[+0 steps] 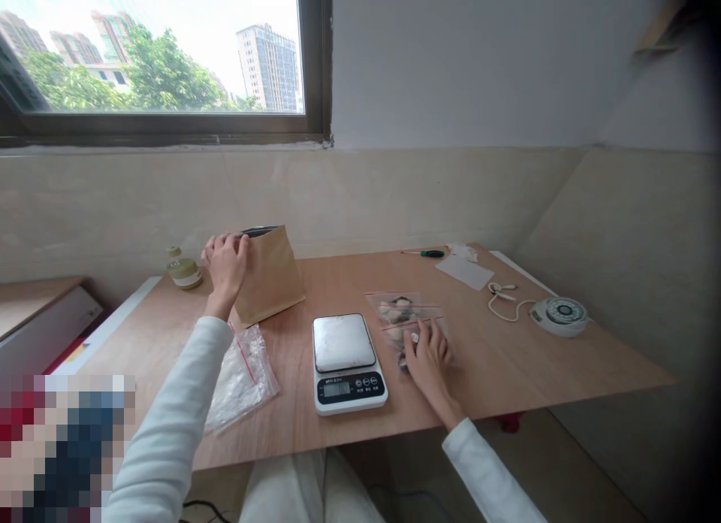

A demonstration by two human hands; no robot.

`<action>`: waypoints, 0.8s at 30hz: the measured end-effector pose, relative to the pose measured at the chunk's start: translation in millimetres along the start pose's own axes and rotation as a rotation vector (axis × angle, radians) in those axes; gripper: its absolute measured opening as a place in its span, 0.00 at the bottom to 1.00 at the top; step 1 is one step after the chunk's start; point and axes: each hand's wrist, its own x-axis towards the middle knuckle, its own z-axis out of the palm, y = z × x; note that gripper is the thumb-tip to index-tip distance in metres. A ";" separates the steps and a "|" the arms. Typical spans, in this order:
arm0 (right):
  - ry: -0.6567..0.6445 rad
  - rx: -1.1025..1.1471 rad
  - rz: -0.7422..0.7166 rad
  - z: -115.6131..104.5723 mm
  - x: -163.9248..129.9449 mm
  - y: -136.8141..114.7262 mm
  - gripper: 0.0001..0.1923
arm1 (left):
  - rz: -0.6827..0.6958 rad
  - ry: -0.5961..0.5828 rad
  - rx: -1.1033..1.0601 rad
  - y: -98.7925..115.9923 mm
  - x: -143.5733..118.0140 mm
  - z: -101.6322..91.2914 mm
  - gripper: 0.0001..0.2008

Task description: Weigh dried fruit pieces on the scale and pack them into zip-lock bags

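Observation:
My left hand grips the top left edge of a brown paper stand-up bag whose mouth is open, at the back left of the wooden table. My right hand rests flat on filled clear zip bags with red seal strips, just right of a white digital kitchen scale. The scale's steel platform is bare. A pile of empty clear zip bags lies under my left forearm.
A small lidded jar stands left of the paper bag. At the back right lie a green-handled screwdriver, a white sheet, a cord and a round white device. A low shelf sits at the left.

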 end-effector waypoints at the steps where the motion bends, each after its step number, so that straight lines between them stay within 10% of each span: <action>1: -0.009 -0.006 0.020 3.8 3.2 -1.6 0.27 | -0.011 -0.018 0.007 -3.1 0.0 0.4 0.18; 8: -0.007 0.251 -0.028 -15.8 42.2 -51.9 0.24 | -0.055 0.079 -0.131 15.5 -47.7 -42.3 0.28; 13: -0.143 0.649 -0.716 -85.4 20.6 -149.6 0.18 | -0.063 -0.205 -0.235 24.4 -100.0 -75.7 0.16; 17: -0.243 0.561 -1.038 -100.3 4.4 -192.9 0.17 | -0.011 -0.335 -0.300 18.6 -127.1 -84.0 0.14; 24: -0.585 0.201 -0.818 -81.9 -4.2 -205.6 0.15 | -0.023 -0.136 -0.315 18.8 -153.0 -73.8 0.11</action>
